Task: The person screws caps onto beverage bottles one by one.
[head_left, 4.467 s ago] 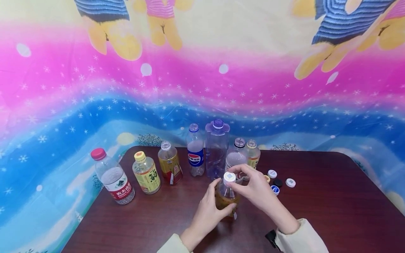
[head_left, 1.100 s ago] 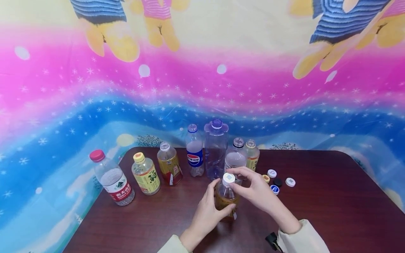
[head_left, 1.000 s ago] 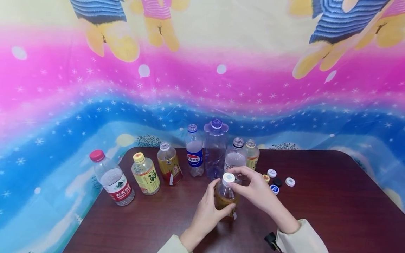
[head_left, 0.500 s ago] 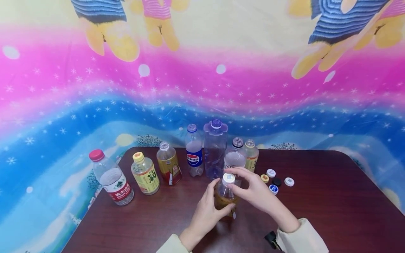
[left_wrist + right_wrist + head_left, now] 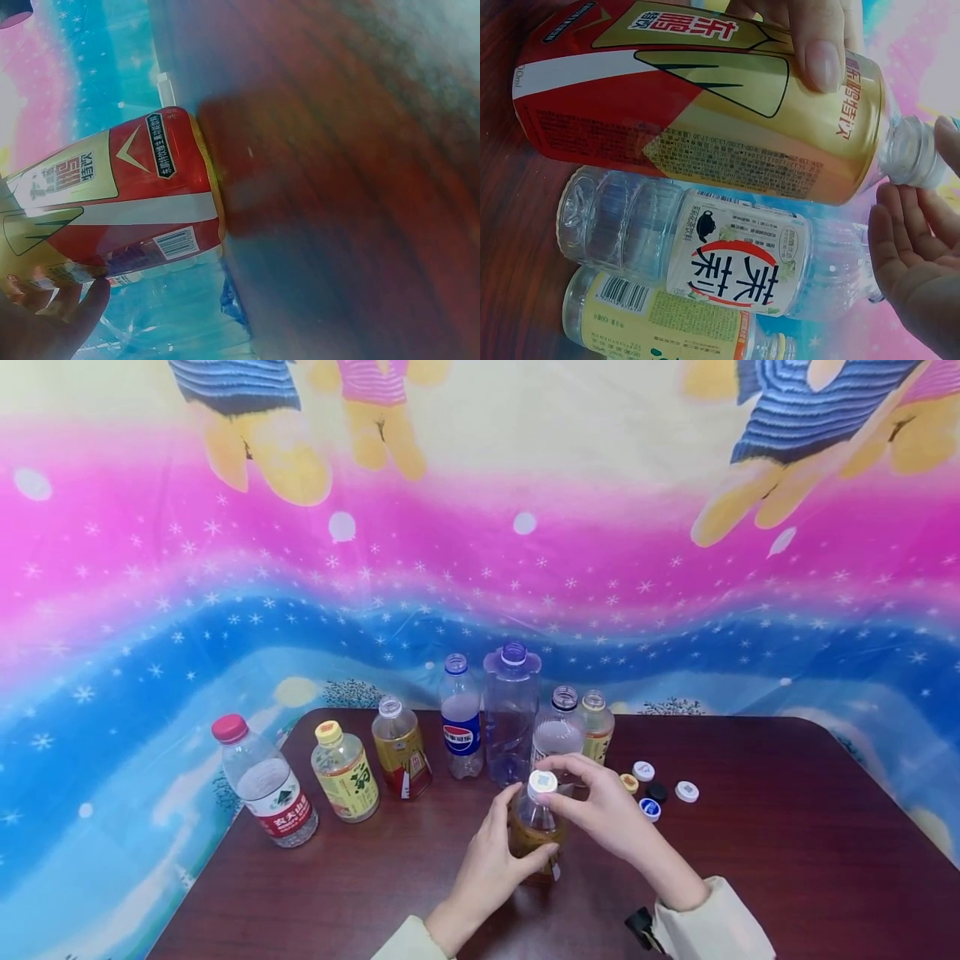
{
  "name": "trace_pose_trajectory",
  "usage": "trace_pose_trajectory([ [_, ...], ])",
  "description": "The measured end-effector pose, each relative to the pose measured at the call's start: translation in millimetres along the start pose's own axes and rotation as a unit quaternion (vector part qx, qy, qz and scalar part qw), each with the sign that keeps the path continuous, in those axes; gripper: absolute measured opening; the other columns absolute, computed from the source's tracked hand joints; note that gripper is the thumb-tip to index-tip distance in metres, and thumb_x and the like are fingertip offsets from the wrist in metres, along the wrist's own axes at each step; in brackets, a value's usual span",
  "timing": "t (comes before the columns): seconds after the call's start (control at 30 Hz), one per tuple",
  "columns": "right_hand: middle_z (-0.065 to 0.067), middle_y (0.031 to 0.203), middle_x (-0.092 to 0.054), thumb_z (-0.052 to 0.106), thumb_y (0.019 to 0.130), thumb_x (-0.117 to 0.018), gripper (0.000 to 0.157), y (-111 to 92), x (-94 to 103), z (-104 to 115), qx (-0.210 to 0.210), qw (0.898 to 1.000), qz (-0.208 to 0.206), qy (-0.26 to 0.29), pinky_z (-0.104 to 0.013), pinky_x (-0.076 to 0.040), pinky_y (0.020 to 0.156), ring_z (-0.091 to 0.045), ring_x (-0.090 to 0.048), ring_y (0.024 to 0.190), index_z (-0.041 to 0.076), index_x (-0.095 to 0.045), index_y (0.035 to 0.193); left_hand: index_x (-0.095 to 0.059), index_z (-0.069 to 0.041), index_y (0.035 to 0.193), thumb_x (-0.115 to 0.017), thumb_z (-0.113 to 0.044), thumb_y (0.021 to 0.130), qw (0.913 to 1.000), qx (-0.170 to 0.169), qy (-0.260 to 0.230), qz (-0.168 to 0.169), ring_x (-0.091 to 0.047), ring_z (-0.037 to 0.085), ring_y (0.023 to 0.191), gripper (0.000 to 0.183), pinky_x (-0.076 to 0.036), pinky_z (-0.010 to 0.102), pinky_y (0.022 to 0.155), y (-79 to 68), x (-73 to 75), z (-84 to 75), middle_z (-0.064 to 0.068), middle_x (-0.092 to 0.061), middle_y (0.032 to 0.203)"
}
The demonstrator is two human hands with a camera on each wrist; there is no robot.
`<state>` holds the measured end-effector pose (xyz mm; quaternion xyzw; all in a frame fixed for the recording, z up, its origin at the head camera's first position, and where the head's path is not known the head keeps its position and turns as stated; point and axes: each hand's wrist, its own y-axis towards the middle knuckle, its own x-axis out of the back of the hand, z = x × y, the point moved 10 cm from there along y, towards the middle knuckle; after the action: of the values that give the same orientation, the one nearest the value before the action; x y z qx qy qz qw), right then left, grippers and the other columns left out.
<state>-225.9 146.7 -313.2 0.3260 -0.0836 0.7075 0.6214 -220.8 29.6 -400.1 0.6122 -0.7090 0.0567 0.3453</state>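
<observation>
In the head view my left hand (image 5: 491, 864) grips the body of a plastic drink bottle (image 5: 537, 818) that stands upright near the middle of the table. Its gold and red label (image 5: 705, 97) shows well in the right wrist view. A white cap (image 5: 543, 782) sits on its neck, and the thumb and index finger of my right hand (image 5: 611, 814) pinch that cap. From the left wrist camera, the bottle's red lower label (image 5: 161, 165) is seen beside my left fingers (image 5: 82, 319). My right hand partly hides a clear bottle with a white label (image 5: 735, 251) behind.
Capped bottles, one red-capped (image 5: 273, 793) and one yellow-capped (image 5: 347, 777), stand at left. Behind are uncapped bottles: a gold-red one (image 5: 402, 752), a Pepsi bottle (image 5: 461, 722), a purple one (image 5: 512, 718) and a yellow-labelled one (image 5: 597, 731). Several loose caps, including a blue one (image 5: 650, 810), lie right.
My right fingers shift slightly around the white cap, looser half a second ago and closer on it now. The left hand and the bottle stay in place.
</observation>
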Motion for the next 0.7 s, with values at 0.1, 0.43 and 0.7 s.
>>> trace_pose_trajectory([
  [0.1, -0.01, 0.103, -0.067, 0.013, 0.083, -0.073, 0.026, 1.1, 0.9, -0.9, -0.005, 1.0, -0.012, -0.002, -0.021, -0.054, 0.074, -0.02, -0.066, 0.091, 0.005, -0.066, 0.106, -0.034, -0.013, 0.14, -0.077, -0.037, 0.078, 1.0, 0.0, -0.001, -0.001, -0.061, 0.024, 0.112, 0.079, -0.052, 0.044, 0.092, 0.4, 0.3, 0.0, 0.013, -0.057, 0.13],
  [0.43, -0.011, 0.126, -0.061, 0.018, 0.092, -0.063, 0.036, -2.9, -4.7, 0.7, 0.029, 0.999, 0.041, -0.004, -0.032, -0.053, 0.088, -0.02, -0.061, 0.109, 0.007, -0.06, 0.126, -0.033, -0.014, 0.141, -0.076, -0.038, 0.079, 1.0, 0.004, 0.001, 0.002, -0.06, 0.023, 0.113, 0.08, -0.052, 0.044, 0.092, 1.1, 0.0, 1.0, 0.012, -0.057, 0.13],
  [0.7, -0.013, 0.124, -0.062, 0.013, 0.092, -0.061, 0.031, -2.3, -3.4, 3.6, 0.055, 0.997, 0.044, -0.012, -0.036, -0.054, 0.087, -0.016, -0.061, 0.107, 0.005, -0.062, 0.122, -0.033, -0.014, 0.14, -0.077, -0.038, 0.078, 1.0, -0.004, 0.003, -0.001, -0.061, 0.022, 0.112, 0.08, -0.053, 0.042, 0.091, 1.0, 0.7, -0.1, 0.012, -0.058, 0.129],
])
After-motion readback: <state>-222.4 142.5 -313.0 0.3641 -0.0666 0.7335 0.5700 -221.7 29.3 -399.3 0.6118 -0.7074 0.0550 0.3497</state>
